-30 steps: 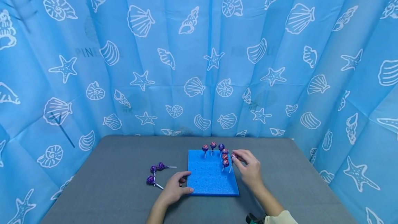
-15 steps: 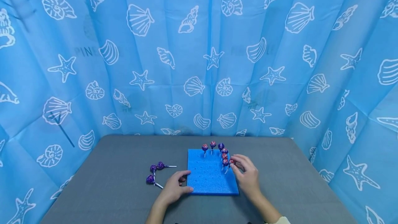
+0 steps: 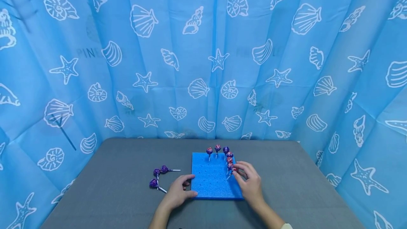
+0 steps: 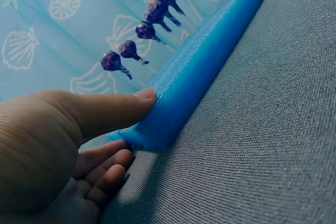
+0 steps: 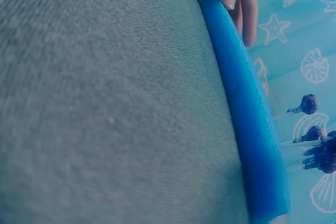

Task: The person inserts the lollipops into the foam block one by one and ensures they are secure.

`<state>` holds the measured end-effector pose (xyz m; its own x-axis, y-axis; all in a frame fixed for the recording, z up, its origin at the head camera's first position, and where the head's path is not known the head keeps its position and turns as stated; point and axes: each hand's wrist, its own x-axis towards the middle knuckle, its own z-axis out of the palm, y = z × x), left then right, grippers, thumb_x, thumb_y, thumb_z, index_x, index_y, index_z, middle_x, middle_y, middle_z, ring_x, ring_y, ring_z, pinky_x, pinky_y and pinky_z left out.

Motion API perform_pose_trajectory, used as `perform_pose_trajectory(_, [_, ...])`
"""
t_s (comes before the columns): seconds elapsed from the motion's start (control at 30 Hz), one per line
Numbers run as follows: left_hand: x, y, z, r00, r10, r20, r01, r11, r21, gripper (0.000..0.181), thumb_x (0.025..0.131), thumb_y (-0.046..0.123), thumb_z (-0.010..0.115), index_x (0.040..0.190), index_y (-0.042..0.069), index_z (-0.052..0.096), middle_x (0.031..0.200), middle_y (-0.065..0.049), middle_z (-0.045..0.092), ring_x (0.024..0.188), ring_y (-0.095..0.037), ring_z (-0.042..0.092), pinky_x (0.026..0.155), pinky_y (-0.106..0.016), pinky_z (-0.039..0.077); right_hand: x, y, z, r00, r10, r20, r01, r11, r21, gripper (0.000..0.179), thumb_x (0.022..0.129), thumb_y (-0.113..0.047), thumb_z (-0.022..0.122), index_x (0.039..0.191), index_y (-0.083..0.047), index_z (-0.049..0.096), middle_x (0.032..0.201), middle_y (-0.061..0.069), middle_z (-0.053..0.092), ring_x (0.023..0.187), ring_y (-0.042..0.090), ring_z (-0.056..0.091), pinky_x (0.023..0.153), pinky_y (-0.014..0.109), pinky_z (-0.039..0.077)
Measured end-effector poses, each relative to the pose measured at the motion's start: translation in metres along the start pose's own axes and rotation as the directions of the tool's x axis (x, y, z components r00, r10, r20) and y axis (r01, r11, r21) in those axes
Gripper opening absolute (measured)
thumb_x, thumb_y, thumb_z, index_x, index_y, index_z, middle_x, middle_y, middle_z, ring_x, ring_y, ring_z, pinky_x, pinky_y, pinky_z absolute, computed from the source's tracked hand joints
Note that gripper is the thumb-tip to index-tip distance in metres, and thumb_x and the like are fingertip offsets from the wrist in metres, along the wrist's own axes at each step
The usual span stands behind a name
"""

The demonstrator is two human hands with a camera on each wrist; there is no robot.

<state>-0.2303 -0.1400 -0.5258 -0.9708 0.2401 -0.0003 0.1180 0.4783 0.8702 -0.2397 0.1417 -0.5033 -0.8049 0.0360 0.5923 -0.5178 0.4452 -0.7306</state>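
Observation:
A blue foam board (image 3: 210, 185) lies flat on the table. Several lollipops (image 3: 209, 150) in red and purple wrappers stand in it on their sticks, along the back and down the right side. My right hand (image 3: 250, 183) pinches another lollipop (image 3: 234, 170) just under the front of that right-hand row, its white stick slanting down left over the board. At the board's left edge, my left hand (image 3: 178, 192) grips the foam; in the left wrist view the thumb (image 4: 118, 113) presses the near side and the other fingers curl by the corner.
To the left of the board, 3 loose purple lollipops (image 3: 154, 183) lie on the grey table (image 3: 127, 200), their sticks pointing different ways. A blue curtain (image 3: 203, 63) with white seashells hangs behind and around the table. Small holes dot the board's top.
My right hand has moved toward me and slightly left with its lollipop, which has gone from upright to tilted beside the row. My left hand stays at the board's edge.

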Motion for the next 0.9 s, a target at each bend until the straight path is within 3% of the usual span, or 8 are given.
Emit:
perform_pose_trajectory(0.57, [-0.0008,0.0008,-0.0006,1.000,0.002,0.008,-0.002,1.000,-0.001,0.061,0.081,0.025,0.079,0.135,0.013,0.056,0.124,-0.010,0.056,0.107,-0.029,0.054,0.090,-0.053,0.046,-0.0043,0.0012,0.0034,0.999,0.036,-0.011,-0.036,0.999,0.021,0.021,0.086,0.000,0.072,0.105,-0.007,0.069,0.116,0.014,0.061,0.105,0.022,0.062,0.082,0.034,0.053])
perform_pose_trajectory(0.9, [-0.0004,0.0004,-0.0003,1.000,-0.007,0.010,0.007,1.000,-0.002,0.062,0.081,0.026,0.079,0.136,0.013,0.056,0.123,-0.009,0.056,0.108,-0.028,0.054,0.090,-0.053,0.045,-0.0055,0.0028,0.0055,1.000,0.000,-0.007,0.000,0.999,0.046,0.022,0.083,0.005,0.073,0.102,-0.005,0.070,0.109,0.007,0.063,0.099,0.021,0.063,0.081,0.035,0.054])
